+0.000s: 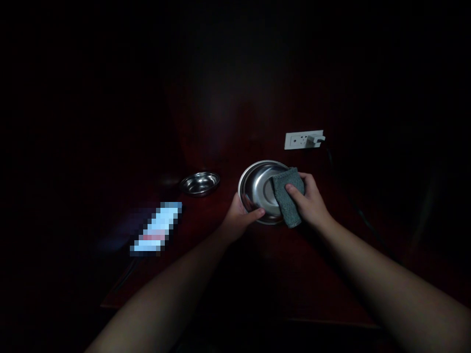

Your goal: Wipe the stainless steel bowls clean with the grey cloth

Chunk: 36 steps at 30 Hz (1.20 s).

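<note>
A shiny steel bowl (259,184) is held tilted above the dark red table. My left hand (241,218) grips its lower left rim, with the thumb lying over the near edge and the other fingers hidden behind. In my right hand (311,198) is a folded grey-green cloth (289,201), pinched under the thumb. The cloth lies against the right side of the bowl and covers part of it. Some of the right fingers are hidden behind the cloth and bowl.
A second, smaller steel bowl (200,184) stands on the table (265,284) to the left. Nearer me lies a lit, pixelated phone-like screen (158,228) with a cable below it. At the back right, a white wall socket (300,140) holds a plug with a dark cord. The surroundings are very dark.
</note>
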{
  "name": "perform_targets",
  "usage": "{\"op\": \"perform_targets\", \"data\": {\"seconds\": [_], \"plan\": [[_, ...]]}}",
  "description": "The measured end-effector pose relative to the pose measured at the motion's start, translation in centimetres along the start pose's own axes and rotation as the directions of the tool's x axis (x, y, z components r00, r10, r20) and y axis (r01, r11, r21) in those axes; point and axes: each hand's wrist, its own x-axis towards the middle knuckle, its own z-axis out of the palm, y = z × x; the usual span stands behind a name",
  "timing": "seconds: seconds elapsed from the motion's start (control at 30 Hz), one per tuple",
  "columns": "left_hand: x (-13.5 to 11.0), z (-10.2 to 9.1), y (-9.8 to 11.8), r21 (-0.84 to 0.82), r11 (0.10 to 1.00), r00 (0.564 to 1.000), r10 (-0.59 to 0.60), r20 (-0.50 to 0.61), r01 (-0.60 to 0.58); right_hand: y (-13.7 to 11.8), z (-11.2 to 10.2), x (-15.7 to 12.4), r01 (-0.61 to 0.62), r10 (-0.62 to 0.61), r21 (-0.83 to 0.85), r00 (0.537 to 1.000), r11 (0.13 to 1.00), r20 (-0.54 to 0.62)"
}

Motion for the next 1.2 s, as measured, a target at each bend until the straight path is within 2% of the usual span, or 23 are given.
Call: {"op": "perform_targets", "data": {"seconds": [1.2], "plan": [[-0.1, 0.41, 0.06, -0.054, 0.997, 0.998, -0.061, -0.017, 0.06, -0.09, -0.26, 0.07, -0.02, 0.019, -0.058, 1.0, 0.998, -0.017]]}}
